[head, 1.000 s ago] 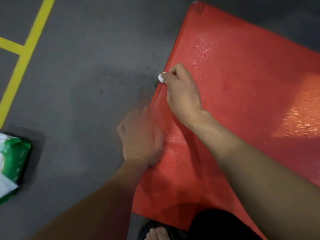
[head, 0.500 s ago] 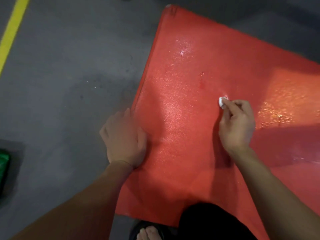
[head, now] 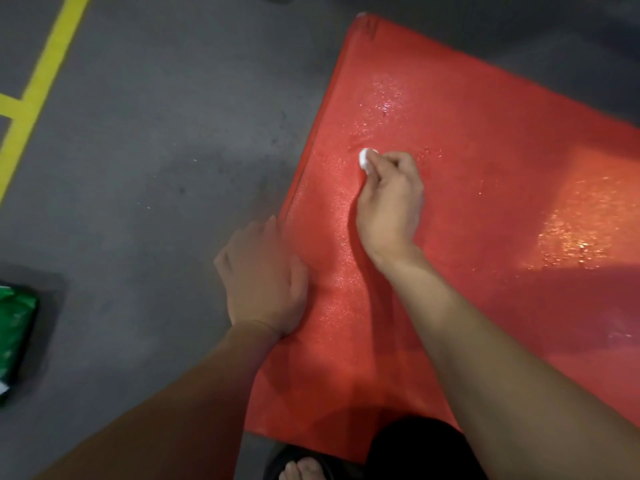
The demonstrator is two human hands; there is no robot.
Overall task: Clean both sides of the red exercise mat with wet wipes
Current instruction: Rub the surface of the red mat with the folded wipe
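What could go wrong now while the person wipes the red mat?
The wet wipe is bunched small in the right hand, so each stroke may miss strips of the red mat. The left hand rests on the mat's edge; harder strokes might still shift the mat. The glistening surface looks slippery.

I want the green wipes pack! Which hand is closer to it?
Left. The left hand rests on the mat's edge, nearer the pack; the right hand is farther away, wiping.

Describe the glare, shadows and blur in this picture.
Head view: bright orange glare on the wet red mat at right; the right hand holding the wipe casts a shadow to its left; the green wipes pack is soft, cropped at the edge.
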